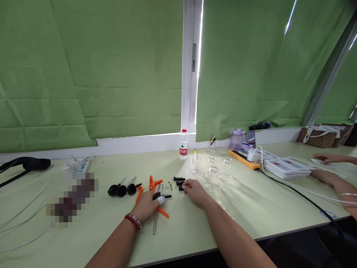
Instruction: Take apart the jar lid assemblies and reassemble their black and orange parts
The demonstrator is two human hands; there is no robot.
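My left hand (149, 204), a white wrap on one finger, is closed around a black plastic part (166, 196) with a short stick-like end. A metal rod (154, 222) slants down from under that hand, and orange plastic pieces (162, 212) lie around it. To the right, my right hand (195, 190) has its fingers pinched at a small black block (181, 188) on the table. Ribbed black pieces (179, 178) lie just beyond these fingers. Tiny brass-coloured bits (171, 186) are scattered between my hands. Black cups with metal rods (121, 190) lie left of my left hand.
Several clear glass jars (213, 180) stand beyond my right hand, near a red-capped water bottle (183, 145). Further right are an orange power strip (244, 160), stacked white frames (284, 169) and another person's hands (326, 175). A black cable (295, 190) crosses the right side.
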